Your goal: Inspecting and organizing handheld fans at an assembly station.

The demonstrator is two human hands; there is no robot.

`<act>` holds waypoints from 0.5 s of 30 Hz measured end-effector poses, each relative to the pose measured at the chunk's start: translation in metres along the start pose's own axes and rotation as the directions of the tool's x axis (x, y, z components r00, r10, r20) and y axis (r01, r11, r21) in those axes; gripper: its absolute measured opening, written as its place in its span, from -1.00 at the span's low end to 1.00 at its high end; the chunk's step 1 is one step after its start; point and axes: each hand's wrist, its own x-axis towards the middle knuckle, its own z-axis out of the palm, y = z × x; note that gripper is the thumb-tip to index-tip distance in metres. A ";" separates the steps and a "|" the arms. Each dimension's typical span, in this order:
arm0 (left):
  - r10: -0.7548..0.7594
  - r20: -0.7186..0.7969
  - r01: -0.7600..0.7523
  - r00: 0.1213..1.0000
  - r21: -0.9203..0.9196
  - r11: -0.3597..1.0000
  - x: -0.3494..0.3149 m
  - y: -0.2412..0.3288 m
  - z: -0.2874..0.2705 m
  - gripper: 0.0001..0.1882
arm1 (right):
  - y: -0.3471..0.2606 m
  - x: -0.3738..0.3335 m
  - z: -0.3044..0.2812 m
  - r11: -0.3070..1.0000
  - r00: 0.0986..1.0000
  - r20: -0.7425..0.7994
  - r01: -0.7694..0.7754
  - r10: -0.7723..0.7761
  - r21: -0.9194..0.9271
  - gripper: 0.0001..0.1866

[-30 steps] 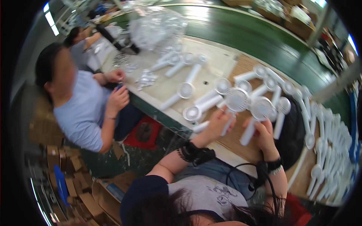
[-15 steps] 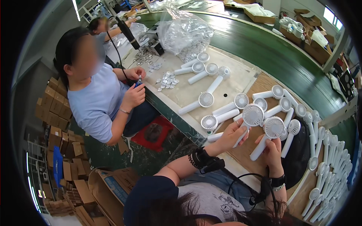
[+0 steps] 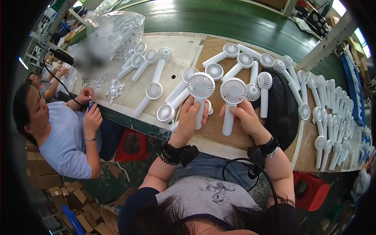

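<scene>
My left hand (image 3: pixel 190 119) grips the handle of a white hand-held fan (image 3: pixel 201 89), its round head pointing away from me. My right hand (image 3: pixel 244 117) holds a second white fan (image 3: pixel 232 94) by its handle, side by side with the first. Both fans are raised just above the wooden worktable (image 3: pixel 215 129). Each wrist wears a black strap, and a black cable runs from the right one.
Several more white fans (image 3: pixel 153 91) lie across the table, with a long row (image 3: pixel 337 113) at the right. A black pad (image 3: pixel 282 109) lies under some. A clear bag of small parts (image 3: pixel 117 29) sits far left. A seated person (image 3: pixel 66 133) works at the left. A green conveyor (image 3: pixel 235 19) runs behind.
The view has swung so the table sits more centred. My two hands have lifted the two fans and brought them upright next to each other.
</scene>
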 end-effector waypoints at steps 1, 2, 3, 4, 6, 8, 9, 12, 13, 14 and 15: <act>0.000 0.004 0.000 1.000 0.004 1.000 0.000 0.000 0.001 -0.74 | 0.000 -0.001 0.000 1.000 1.000 -0.007 0.002 -0.002 -0.001 -0.75; 0.003 0.004 -0.003 1.000 0.009 1.000 -0.002 0.000 0.001 -0.74 | 0.001 -0.001 0.001 1.000 1.000 -0.010 0.005 -0.005 -0.001 -0.75; 0.006 0.003 -0.006 1.000 0.014 1.000 -0.002 0.000 0.002 -0.74 | 0.002 -0.001 0.002 1.000 1.000 -0.011 0.007 -0.007 -0.001 -0.75; 0.007 -0.003 -0.007 1.000 0.017 1.000 -0.003 0.000 0.002 -0.74 | 0.002 -0.002 0.002 1.000 1.000 -0.005 0.006 -0.006 0.002 -0.75; 0.023 0.034 -0.022 0.999 -0.023 0.999 -0.001 -0.001 0.004 -0.77 | 0.001 -0.002 -0.001 1.000 1.000 -0.015 0.005 -0.005 0.003 -0.74; 0.031 0.045 -0.029 0.999 -0.043 0.999 -0.002 -0.001 0.003 -0.79 | 0.002 -0.002 0.000 1.000 1.000 -0.015 0.000 0.000 0.006 -0.74; 0.028 0.047 -0.026 0.998 -0.040 0.999 -0.002 -0.001 0.002 -0.79 | 0.001 -0.002 0.000 1.000 1.000 -0.015 -0.002 0.003 0.008 -0.73; 0.022 0.056 -0.020 0.998 -0.037 0.999 -0.002 -0.001 0.001 -0.79 | 0.001 -0.001 0.001 1.000 1.000 -0.020 -0.006 0.006 0.009 -0.73; 0.021 0.053 -0.020 0.998 -0.035 0.999 -0.002 -0.001 0.001 -0.79 | 0.001 -0.001 0.002 1.000 1.000 -0.017 -0.003 0.003 0.010 -0.73; 0.021 0.051 -0.019 0.998 -0.034 0.999 -0.002 0.000 0.001 -0.80 | 0.001 -0.001 0.002 1.000 1.000 -0.016 0.000 0.000 0.011 -0.73; 0.020 0.050 -0.019 0.999 -0.033 0.999 -0.002 0.000 0.001 -0.80 | 0.001 0.000 0.002 1.000 1.000 -0.014 0.003 -0.003 0.012 -0.73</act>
